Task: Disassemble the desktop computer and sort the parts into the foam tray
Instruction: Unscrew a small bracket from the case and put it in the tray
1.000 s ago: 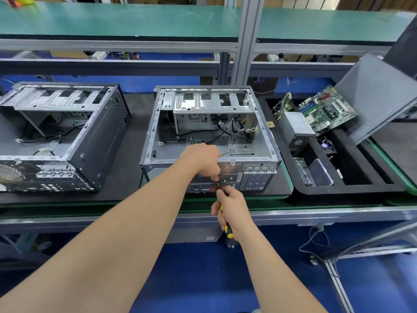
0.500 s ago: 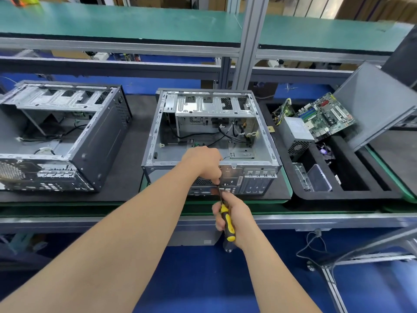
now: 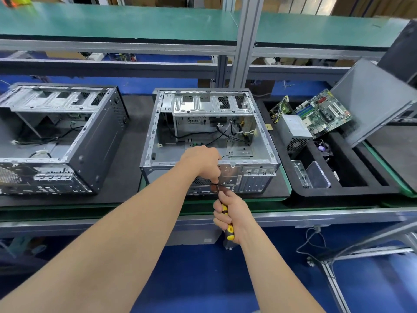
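Two hands work at the back panel of the desktop computer [image 3: 209, 136]; I judge that a fastener there is being taken out.

Your right hand [image 3: 233, 213] grips the handle of the yellow-and-black screwdriver [image 3: 229, 230], with the blade pointing up at the rear panel. Your left hand [image 3: 203, 162] bends down over the tip with the fingers curled together, but I cannot tell if they pinch the blade or a screw. The computer lies open in the middle of the bench, just beside the foam tray [image 3: 291, 186] on your right. The motherboard [image 3: 322, 114] and the power supply [image 3: 293, 132] already lie in that tray. For the next move, I think you must keep the blade straight and let the left fingers catch the loose screw before it drops.
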`<state>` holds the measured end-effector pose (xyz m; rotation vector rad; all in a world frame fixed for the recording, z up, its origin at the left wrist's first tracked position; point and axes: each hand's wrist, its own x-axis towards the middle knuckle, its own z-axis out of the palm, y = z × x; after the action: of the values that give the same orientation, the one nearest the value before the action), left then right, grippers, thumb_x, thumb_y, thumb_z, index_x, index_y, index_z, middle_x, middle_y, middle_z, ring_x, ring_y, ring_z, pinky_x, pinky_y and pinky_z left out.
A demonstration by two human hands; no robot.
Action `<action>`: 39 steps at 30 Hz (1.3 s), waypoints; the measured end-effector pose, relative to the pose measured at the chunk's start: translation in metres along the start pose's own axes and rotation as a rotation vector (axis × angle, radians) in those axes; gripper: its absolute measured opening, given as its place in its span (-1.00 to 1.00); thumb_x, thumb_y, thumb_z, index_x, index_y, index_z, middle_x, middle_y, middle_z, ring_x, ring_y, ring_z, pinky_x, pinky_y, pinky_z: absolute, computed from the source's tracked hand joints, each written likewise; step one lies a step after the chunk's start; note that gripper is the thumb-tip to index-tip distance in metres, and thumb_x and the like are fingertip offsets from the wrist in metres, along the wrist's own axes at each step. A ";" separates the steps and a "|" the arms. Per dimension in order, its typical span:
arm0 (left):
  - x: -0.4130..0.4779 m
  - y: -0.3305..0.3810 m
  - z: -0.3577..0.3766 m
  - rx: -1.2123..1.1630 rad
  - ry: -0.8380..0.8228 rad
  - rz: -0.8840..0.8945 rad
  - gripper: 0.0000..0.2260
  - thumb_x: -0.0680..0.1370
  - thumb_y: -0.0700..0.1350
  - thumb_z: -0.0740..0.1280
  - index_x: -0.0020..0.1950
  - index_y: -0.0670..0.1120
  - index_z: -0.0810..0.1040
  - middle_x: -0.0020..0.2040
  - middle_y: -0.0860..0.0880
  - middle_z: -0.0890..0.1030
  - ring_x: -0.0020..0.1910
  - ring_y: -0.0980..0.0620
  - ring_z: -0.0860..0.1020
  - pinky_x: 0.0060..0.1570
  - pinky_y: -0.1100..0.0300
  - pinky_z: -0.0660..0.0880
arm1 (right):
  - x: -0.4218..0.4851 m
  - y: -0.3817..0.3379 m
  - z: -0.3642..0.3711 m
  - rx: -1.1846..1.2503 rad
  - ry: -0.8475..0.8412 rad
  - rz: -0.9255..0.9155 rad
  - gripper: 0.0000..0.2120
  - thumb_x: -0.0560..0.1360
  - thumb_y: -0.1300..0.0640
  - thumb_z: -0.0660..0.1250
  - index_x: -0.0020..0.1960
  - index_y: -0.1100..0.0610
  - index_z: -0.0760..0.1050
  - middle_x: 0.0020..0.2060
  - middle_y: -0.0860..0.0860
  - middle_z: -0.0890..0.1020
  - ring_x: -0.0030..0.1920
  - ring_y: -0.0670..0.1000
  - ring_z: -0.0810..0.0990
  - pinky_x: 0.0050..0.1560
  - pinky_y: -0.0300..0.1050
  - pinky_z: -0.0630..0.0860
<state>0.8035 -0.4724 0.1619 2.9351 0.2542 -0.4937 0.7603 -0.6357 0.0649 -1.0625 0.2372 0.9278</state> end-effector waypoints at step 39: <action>-0.004 -0.002 0.000 -0.083 0.027 -0.015 -0.70 0.35 0.12 0.52 -0.22 -0.07 0.54 -0.30 -0.02 0.62 -0.28 -0.05 0.58 -0.33 0.13 0.40 | -0.001 0.005 0.004 0.334 -0.170 0.167 -0.71 0.76 -0.02 0.16 0.02 0.13 0.52 -0.45 -0.04 0.35 -0.66 -0.12 0.19 -0.73 -0.25 0.15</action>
<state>0.7993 -0.4708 0.1629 2.8626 0.2924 -0.4343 0.7551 -0.6318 0.0647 -0.6596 0.3300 1.0797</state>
